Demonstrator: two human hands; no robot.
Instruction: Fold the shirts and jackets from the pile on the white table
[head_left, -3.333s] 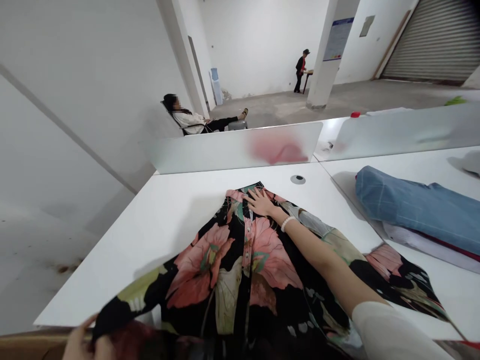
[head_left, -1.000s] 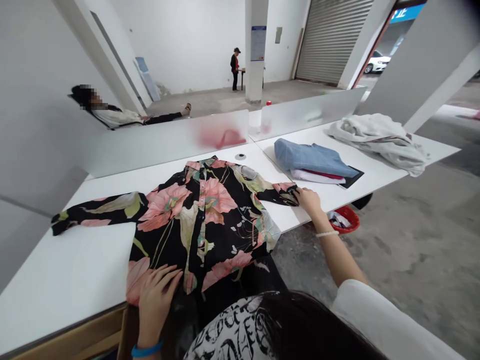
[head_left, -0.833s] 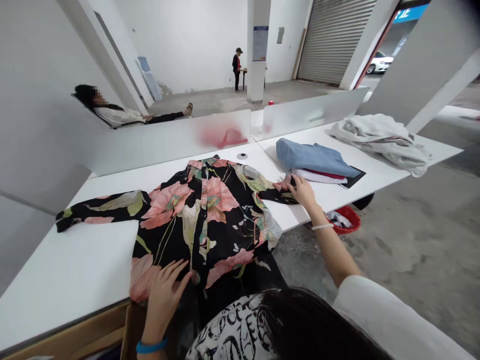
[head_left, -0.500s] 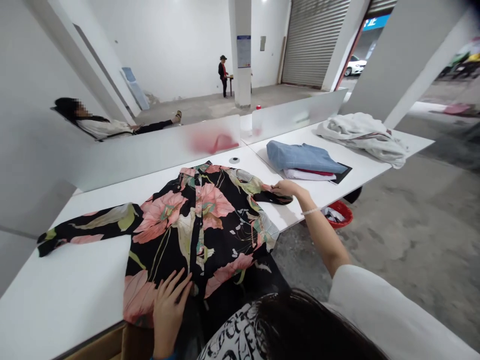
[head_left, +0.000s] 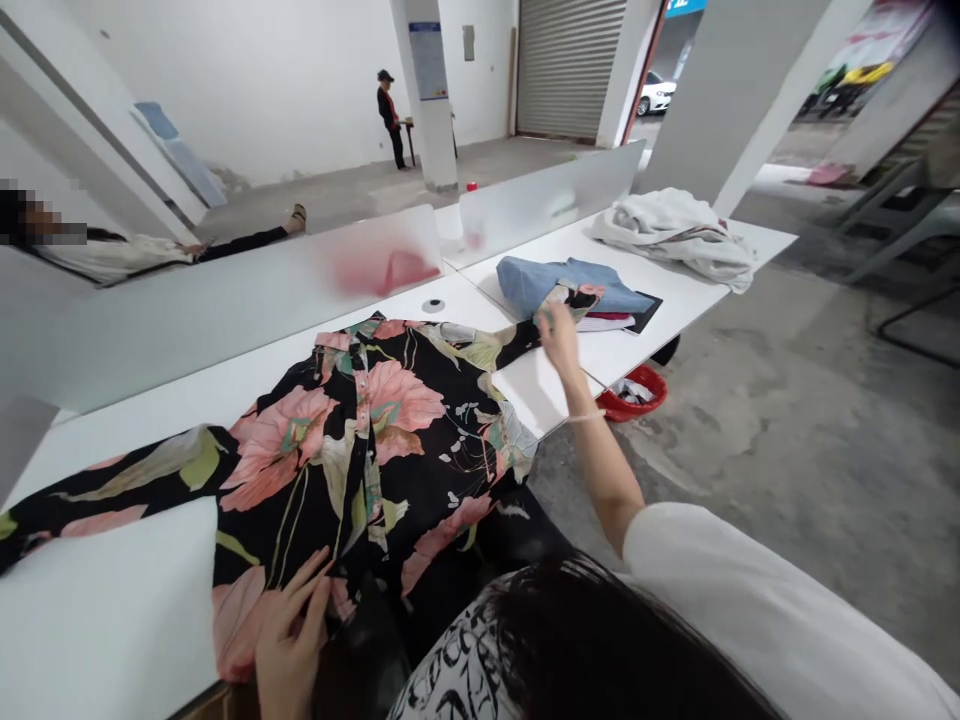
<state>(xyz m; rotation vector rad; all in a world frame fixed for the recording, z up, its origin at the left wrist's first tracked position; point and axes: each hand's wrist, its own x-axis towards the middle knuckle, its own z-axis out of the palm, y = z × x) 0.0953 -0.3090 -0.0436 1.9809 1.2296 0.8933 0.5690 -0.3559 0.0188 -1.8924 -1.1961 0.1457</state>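
A black floral shirt [head_left: 405, 400] with large pink flowers lies spread front-up on the white table [head_left: 135, 600], its collar away from me. My right hand [head_left: 559, 340] is closed on the right-hand sleeve, which is stretched out and lifted, its cuff end passing in front of the folded blue jeans. Near the bottom hem, my left hand [head_left: 292, 635] lies on the shirt with its fingers stretched out. The other sleeve extends flat to the left, beyond the view's edge.
Folded blue jeans [head_left: 525, 285] rest on other garments at the right, with a rumpled pale cloth [head_left: 675, 235] beyond. Frosted dividers [head_left: 300, 290] line the table's back edge. A red basket [head_left: 641, 395] stands on the floor. One person reclines at left; another stands far back.
My right hand has pulled the sleeve outward and up, from lying bent on the table to stretched toward the jeans. The view has turned right; my left hand stays at the hem.
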